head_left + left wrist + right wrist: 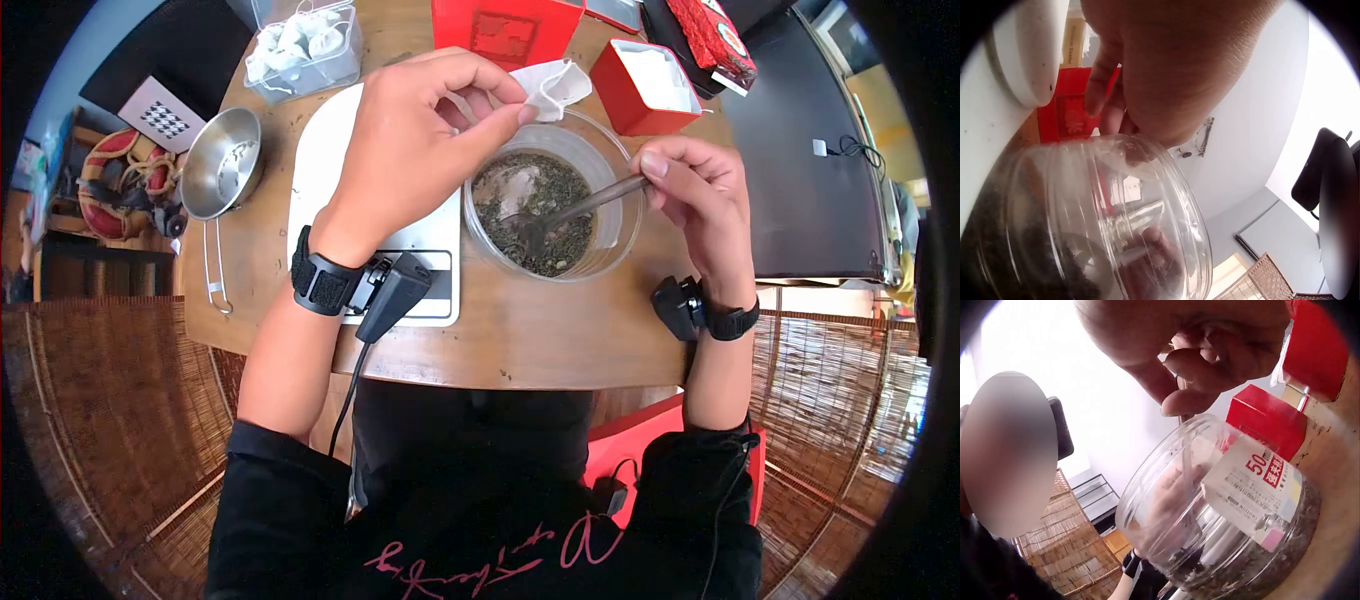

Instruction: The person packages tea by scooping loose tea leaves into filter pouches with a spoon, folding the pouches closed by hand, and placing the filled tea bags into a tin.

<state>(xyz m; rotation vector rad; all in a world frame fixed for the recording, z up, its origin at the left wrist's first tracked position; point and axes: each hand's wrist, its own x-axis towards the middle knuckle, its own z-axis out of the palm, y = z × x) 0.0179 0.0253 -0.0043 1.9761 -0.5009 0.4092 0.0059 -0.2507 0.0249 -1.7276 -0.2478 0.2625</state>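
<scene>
My left hand (420, 130) pinches a small white filter pouch (557, 90) between thumb and fingers, over the far rim of a clear plastic jar (470, 220). Dried, crumbled green leaves (562, 190) lie in the jar, with a paler powdery patch among them. The right hand (700, 190) grips the handle of a metal spoon (605, 196) at the jar's right side; its bowl end dips into the leaves. From the right wrist, the jar shows a printed label (1254, 487) on its wall, and the right hand (1210, 362) is above the rim.
A white kitchen scale (320, 165) lies under the left forearm. Further left are a small steel pan (220, 165) with a wire handle and a plastic box (350, 65) of filled white pouches. An open red box (622, 95) holds white pouches; another red box (508, 30) stands behind.
</scene>
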